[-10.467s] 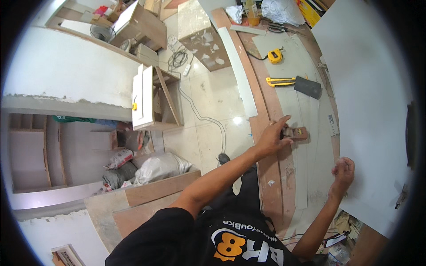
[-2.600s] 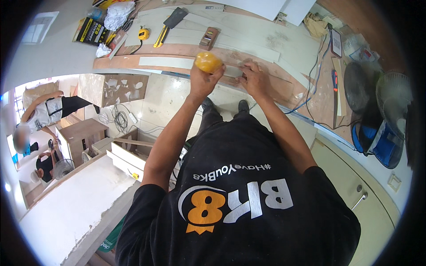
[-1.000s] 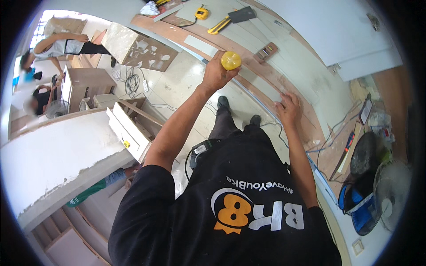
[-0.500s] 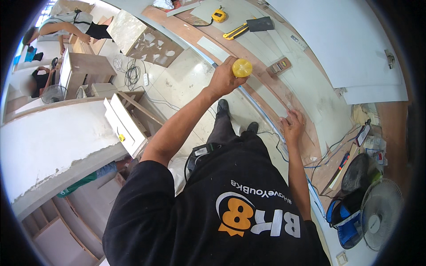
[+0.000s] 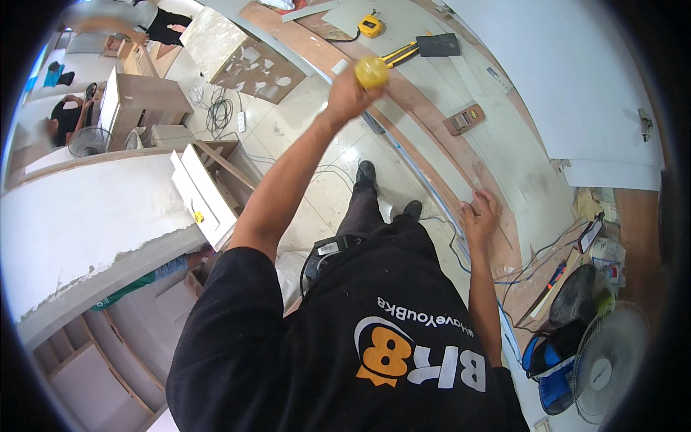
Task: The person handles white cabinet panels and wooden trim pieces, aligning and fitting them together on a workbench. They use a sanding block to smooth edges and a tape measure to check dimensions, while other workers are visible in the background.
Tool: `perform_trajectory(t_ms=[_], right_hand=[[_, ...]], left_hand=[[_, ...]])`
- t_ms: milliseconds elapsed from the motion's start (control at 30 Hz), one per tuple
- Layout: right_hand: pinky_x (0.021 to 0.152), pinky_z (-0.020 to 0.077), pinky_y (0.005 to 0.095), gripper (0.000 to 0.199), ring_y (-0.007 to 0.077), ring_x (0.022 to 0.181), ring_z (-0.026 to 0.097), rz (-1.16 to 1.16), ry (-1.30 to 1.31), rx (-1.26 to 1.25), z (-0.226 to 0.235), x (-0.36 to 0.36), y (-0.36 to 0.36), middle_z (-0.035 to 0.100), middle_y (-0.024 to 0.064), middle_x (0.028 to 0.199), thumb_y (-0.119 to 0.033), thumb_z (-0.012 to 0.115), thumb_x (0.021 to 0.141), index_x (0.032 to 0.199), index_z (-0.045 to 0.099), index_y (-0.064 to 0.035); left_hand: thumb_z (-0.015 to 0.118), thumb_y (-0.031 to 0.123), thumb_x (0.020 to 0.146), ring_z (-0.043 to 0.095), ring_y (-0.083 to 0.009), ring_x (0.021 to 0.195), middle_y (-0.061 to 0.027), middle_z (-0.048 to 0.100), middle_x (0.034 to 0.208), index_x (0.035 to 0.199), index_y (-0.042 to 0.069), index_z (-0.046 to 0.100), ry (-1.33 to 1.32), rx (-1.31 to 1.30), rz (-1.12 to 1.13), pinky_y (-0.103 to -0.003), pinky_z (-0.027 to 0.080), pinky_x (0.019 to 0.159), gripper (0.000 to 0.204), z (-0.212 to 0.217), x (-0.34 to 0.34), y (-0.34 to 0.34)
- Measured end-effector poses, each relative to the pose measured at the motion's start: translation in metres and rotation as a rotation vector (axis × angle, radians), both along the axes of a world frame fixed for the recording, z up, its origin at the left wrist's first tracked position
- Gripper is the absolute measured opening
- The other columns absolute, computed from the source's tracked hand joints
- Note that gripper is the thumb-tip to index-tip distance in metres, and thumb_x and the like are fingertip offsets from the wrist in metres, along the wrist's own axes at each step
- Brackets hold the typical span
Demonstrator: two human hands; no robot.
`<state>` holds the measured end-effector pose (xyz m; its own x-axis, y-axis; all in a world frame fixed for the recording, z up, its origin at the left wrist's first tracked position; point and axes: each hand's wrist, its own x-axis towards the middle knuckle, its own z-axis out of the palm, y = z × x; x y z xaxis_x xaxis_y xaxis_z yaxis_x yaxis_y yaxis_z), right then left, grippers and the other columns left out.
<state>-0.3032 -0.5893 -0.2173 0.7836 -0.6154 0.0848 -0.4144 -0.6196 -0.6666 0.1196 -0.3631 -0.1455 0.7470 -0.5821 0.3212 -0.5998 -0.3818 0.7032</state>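
My left hand (image 5: 348, 98) is closed round a yellow see-through bottle (image 5: 372, 73), seen end-on, above the far part of a long pale strip (image 5: 426, 153). This strip lies along the near edge of a brown wooden board (image 5: 461, 155) on the workbench. At the strip's near end, my right hand (image 5: 481, 220) has its thumb and fingertips pinched on it. Beyond the left hand lie a yellow-and-black utility knife (image 5: 400, 55), a dark flat block (image 5: 438, 45) and a yellow tape measure (image 5: 371, 26). A brown block-shaped thing with a dark label (image 5: 465, 119) rests between the hands, farther in.
A large white panel (image 5: 554, 86) stands at the right, with a fan (image 5: 612, 367) and blue-black bag (image 5: 551, 374) below it. Cables (image 5: 219, 115) lie on the floor. A drawer unit (image 5: 205, 194) stands left; other people (image 5: 68, 119) are at far left.
My left hand has moved away and to the left along the strip, carrying the yellow bottle. My right hand keeps its place at the near end. The view has shifted slightly.
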Motion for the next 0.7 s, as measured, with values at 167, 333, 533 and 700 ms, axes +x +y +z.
perform_trajectory(t_ms=[167, 333, 533, 700], right_hand=[[0.104, 0.0494, 0.0481, 0.043, 0.0350, 0.124, 0.063, 0.009, -0.001, -0.053, -0.001, 0.000, 0.000, 0.070, 0.0120, 0.129, -0.020, 0.091, 0.080, 0.119, 0.081, -0.0039], [0.104, 0.0491, 0.0480, 0.045, 0.0353, 0.124, 0.062, 0.010, -0.002, -0.045, 0.000, -0.001, 0.001, 0.070, 0.0125, 0.130, -0.021, 0.091, 0.081, 0.120, 0.081, -0.0040], [0.105, 0.0489, 0.0475, 0.044, 0.0351, 0.125, 0.062, 0.002, 0.030, -0.056, 0.003, 0.000, 0.000, 0.070, 0.0115, 0.131, -0.021, 0.090, 0.081, 0.121, 0.081, -0.0048], [0.106, 0.0475, 0.0483, 0.045, 0.0338, 0.124, 0.063, -0.005, 0.059, -0.066, 0.003, 0.000, 0.000, 0.071, 0.0097, 0.131, -0.022, 0.091, 0.079, 0.120, 0.081, -0.0054]], left_hand=[[0.087, 0.028, 0.085, 0.073, -0.0380, 0.109, -0.0182, 0.075, 0.114, 0.116, 0.008, 0.075, 0.052, -0.077, 0.244, -0.047, 0.057, 0.094, 0.039, 0.016, 0.060, 0.033], [0.087, 0.025, 0.085, 0.075, -0.0373, 0.108, -0.0185, 0.076, 0.115, 0.117, 0.007, 0.075, -0.047, -0.016, 0.172, -0.045, 0.058, 0.094, 0.039, 0.004, 0.041, 0.044], [0.086, 0.023, 0.086, 0.076, -0.0339, 0.104, -0.0169, 0.078, 0.110, 0.115, 0.004, 0.074, 0.038, -0.037, 0.255, -0.043, 0.058, 0.093, 0.037, 0.001, 0.063, 0.059], [0.085, 0.021, 0.089, 0.076, -0.0228, 0.093, -0.0123, 0.080, 0.108, 0.116, 0.003, 0.075, 0.031, -0.091, 0.260, -0.037, 0.060, 0.083, 0.033, -0.001, 0.073, 0.059]])
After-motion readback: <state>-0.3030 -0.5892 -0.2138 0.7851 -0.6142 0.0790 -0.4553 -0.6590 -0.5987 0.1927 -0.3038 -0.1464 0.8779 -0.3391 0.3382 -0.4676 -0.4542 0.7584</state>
